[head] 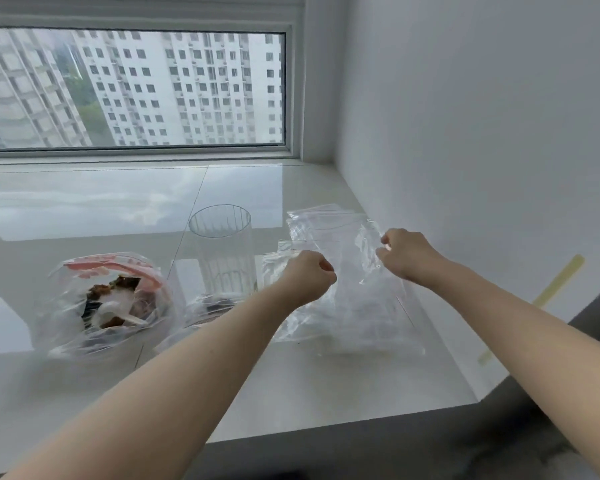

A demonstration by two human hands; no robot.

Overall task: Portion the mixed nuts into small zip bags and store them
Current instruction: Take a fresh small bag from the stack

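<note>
A clear zip bag point(350, 271) is lifted off the white sill at the right. My left hand point(309, 273) pinches its left edge with curled fingers, and my right hand point(404, 252) pinches its right edge near the top. More empty clear zip bags point(323, 223) lie flat behind it. At the left sits a large open plastic bag of mixed nuts point(110, 303) with a red-printed rim and a white scoop inside.
A tall clear glass point(224, 251) stands between the nut bag and the zip bags. The glossy white sill point(291, 382) ends at a front edge below my arms. A wall with yellow tape point(556, 284) closes the right side; a window is behind.
</note>
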